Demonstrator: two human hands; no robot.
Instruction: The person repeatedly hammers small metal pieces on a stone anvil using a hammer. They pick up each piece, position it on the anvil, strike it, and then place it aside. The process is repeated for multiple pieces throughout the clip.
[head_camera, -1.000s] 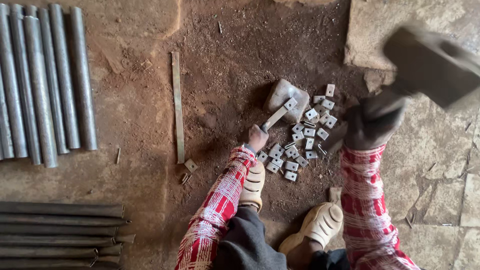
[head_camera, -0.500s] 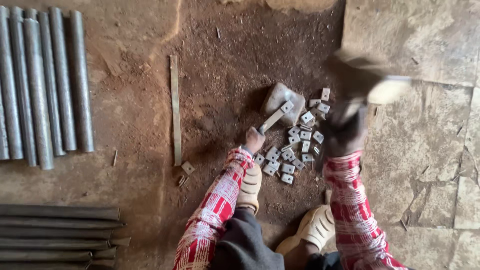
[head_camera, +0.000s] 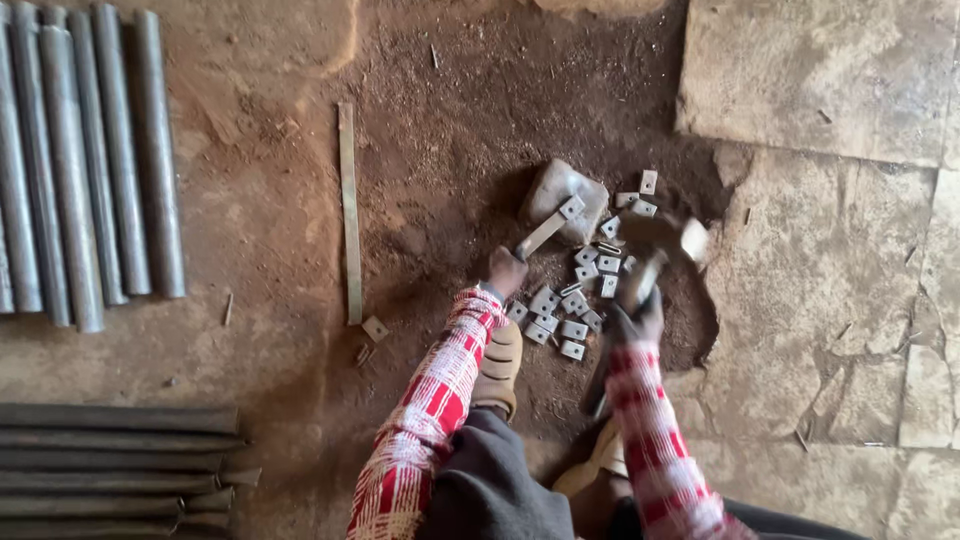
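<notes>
your left hand (head_camera: 505, 270) pinches a flat metal strip (head_camera: 541, 236), its far end resting on the grey stone block (head_camera: 562, 196). your right hand (head_camera: 635, 318), arm stretched forward, grips a blurred hammer (head_camera: 668, 240) low above the small metal plates (head_camera: 575, 300).

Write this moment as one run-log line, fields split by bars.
left hand holds flat strip on stone block | right hand grips blurred hammer above small metal plates | pipes left

No packages, labels, signs or screens appear anywhere in this view.
</notes>
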